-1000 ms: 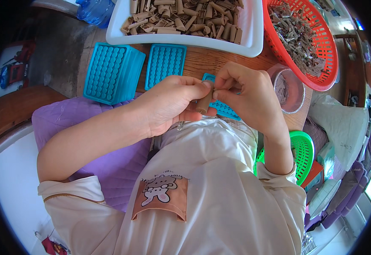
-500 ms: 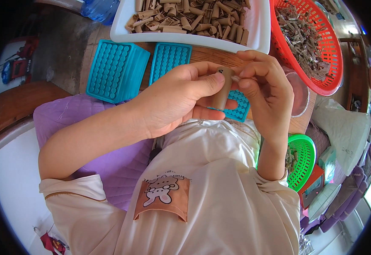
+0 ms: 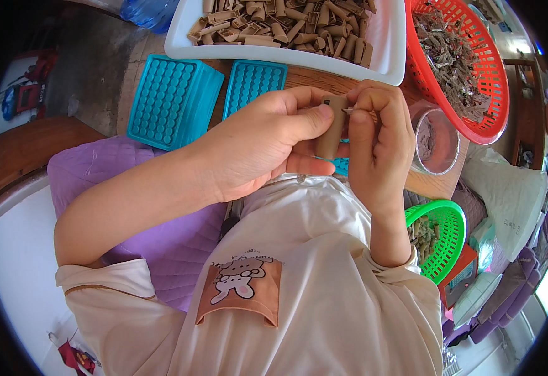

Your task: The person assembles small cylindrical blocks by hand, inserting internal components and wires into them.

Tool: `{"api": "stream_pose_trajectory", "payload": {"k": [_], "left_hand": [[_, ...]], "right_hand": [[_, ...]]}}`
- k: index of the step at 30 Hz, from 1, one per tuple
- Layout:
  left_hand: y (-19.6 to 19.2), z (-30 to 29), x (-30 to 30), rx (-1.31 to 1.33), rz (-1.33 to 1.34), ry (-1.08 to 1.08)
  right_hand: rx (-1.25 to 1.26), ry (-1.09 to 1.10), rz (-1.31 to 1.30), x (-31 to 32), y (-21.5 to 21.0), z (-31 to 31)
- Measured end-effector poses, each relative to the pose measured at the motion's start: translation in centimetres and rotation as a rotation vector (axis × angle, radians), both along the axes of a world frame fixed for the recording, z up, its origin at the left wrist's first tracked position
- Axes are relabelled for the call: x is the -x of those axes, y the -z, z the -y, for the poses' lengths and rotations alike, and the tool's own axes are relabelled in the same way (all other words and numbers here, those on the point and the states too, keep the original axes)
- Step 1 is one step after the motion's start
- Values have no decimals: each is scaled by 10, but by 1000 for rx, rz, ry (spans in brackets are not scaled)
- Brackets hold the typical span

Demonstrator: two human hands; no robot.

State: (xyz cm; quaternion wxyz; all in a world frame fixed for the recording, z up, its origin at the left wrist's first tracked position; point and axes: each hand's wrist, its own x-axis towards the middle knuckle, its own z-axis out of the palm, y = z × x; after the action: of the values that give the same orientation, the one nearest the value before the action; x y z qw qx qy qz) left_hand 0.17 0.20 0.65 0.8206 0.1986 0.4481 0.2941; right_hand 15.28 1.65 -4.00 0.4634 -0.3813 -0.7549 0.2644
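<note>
On the feed, my left grip [image 3: 277, 135] grasped a brown tube [image 3: 328, 136], while my right grip [image 3: 384, 138] pinched a small pale piece [image 3: 348, 111] beside its upper end. Behind the tube I saw part of a blue tray [image 3: 342, 167]; farther out, the tabletop [image 3: 429, 183] carried stacked blue trays [image 3: 161, 100] and a white tub [image 3: 286, 52] of brown pieces.

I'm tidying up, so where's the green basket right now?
In the head view, the green basket is right of centre, beside the right forearm and below the clear round container.
</note>
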Motion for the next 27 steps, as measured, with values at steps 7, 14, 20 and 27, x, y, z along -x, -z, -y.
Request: {"api": "stream_pose_trajectory", "payload": {"k": [7,14,20,27], "left_hand": [[6,6,-3,69,2,17],[9,5,-4,69,40,-20],[8,3,-2,34,-14,-29],[12,2,-2,52,-95,-9]], "right_hand": [[76,-52,-45,-5,12,5],[69,-31,-96,-5,17,8],[86,2,-109,0,18,7],[124,-28,-124,3,30,6]]}}
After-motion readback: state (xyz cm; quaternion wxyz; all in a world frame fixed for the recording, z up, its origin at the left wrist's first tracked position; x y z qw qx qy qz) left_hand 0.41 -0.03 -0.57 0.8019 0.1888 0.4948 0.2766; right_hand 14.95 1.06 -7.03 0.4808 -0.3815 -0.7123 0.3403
